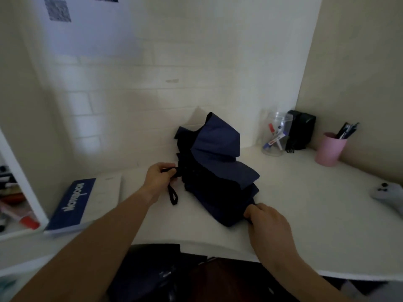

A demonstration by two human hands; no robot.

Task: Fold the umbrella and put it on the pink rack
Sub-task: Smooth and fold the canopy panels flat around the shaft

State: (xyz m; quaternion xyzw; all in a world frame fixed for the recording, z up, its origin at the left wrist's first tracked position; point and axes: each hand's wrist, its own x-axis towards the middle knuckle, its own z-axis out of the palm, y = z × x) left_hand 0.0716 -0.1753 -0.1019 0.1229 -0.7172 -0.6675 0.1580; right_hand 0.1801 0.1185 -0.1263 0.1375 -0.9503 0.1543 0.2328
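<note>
At frame centre on the white desk (305, 203), the limp navy fabric folding umbrella (218, 171) looks light; left hand (158, 180) clenches its handle end, right hand (269, 223) pinches the slippery canopy's tip.

The umbrella (216, 168) at centre frame is navy blue with a black wrist strap (173, 196). The worktop (305, 214) is plain white. At right stands a pink cup (330, 150); at lower left lies a blue-and-white booklet (76, 203).

Only readable bit is white lettering on the blue booklet (73, 204) lower left, too blurry to spell.
</note>
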